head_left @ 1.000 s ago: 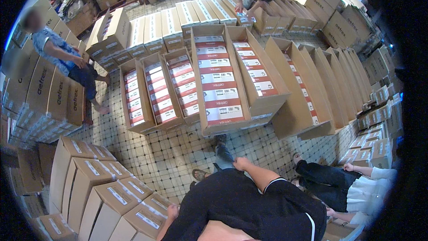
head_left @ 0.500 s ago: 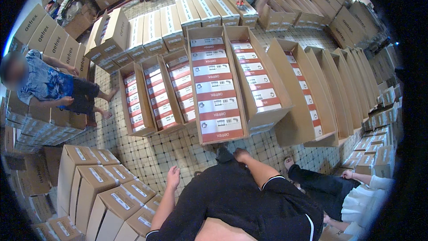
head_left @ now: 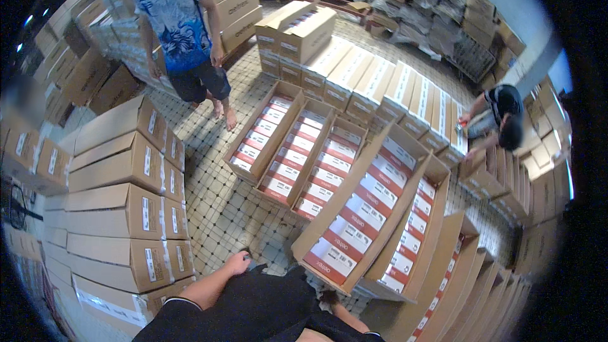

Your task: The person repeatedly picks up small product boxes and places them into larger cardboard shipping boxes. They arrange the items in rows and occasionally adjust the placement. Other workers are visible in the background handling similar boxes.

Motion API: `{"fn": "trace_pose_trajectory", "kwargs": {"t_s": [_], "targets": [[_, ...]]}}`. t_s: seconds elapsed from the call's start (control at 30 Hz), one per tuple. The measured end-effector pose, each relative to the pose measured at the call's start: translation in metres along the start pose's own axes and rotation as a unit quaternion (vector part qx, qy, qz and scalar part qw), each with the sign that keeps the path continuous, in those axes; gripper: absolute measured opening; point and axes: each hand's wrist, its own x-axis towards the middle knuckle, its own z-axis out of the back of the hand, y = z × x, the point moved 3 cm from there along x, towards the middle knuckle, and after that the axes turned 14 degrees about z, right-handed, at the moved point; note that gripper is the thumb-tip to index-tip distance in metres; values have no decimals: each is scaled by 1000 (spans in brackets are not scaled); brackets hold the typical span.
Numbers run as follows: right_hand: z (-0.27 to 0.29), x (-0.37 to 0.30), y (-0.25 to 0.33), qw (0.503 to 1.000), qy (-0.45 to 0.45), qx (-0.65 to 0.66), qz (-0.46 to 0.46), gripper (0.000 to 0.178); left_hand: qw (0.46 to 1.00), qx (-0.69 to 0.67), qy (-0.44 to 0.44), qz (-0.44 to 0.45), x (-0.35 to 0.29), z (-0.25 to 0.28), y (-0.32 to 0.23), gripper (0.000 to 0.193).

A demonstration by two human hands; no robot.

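Note:
My left hand [head_left: 238, 262] is closed beside my dark clothing, above the tiled floor; a small dark bluish patch shows at its fingers, too little to name. My right hand [head_left: 329, 301] is low against my clothing, just below the near end of an open carton [head_left: 324, 283]. Its fingers are mostly hidden. That long carton holds a row of red-and-white shoe boxes [head_left: 356, 220]. Another open carton [head_left: 415, 284] with similar boxes stands close on its right. Three narrower filled cartons [head_left: 278, 197] stand farther off, to the left.
Stacked closed cartons [head_left: 120, 215] rise at my left. A row of taped cartons [head_left: 367, 85] runs across the back. One person [head_left: 180, 31] stands barefoot at the far left; another person [head_left: 500, 111] bends over cartons at right. More open cartons [head_left: 472, 272] line the right.
My view has swung left, so the cartons appear farther right and tilted. The person in the blue patterned shirt now appears upright, nearer the middle. My left hand has dropped closer to my clothing.

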Motion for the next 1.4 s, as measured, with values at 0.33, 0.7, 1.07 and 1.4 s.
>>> {"fn": "trace_pose_trajectory", "kwargs": {"t_s": [0.33,0.7,1.07,1.4], "targets": [[-61,32,68,997,51,-46,-45,45,994,-92,32,-58,69,50,81,50],[-71,169,387,978,66,-158,122,44,929,-305,-169,126,99,266,308,40],[-72,178,519,982,-30,-63,178,44,998,-47,-46,18,102,162,330,24],[-129,221,356,924,240,-294,45,53,870,-484,12,93,137,302,272,28]]}}
